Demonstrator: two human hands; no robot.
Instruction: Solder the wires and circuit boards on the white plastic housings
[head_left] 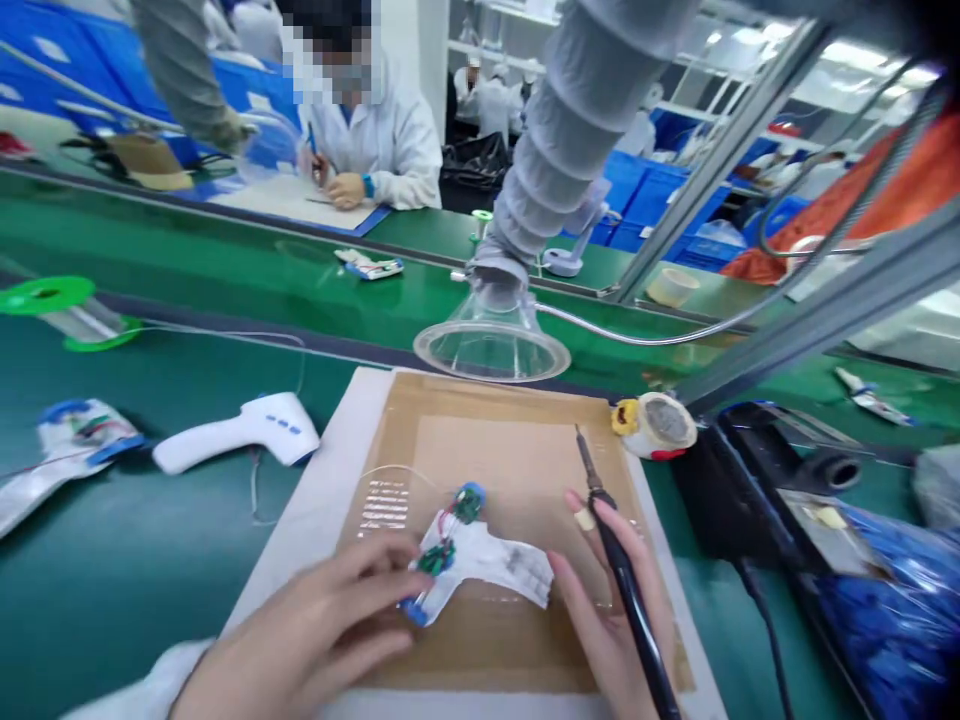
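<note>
White thermometer gun (240,432) lies far left on green bench (135,580). I see my left hand (315,630) pinching the open casing (487,560), mid brown mat (517,450), circuit boards up. My right hand (607,610) grips soldering iron (626,580) pen-style, tip clear of casing

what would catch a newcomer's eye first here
The clear funnel hood on a grey duct hangs at the far edge of the brown mat. Below it, the left hand steadies an opened white shell with green boards, while the right hand holds a soldering iron.
</note>
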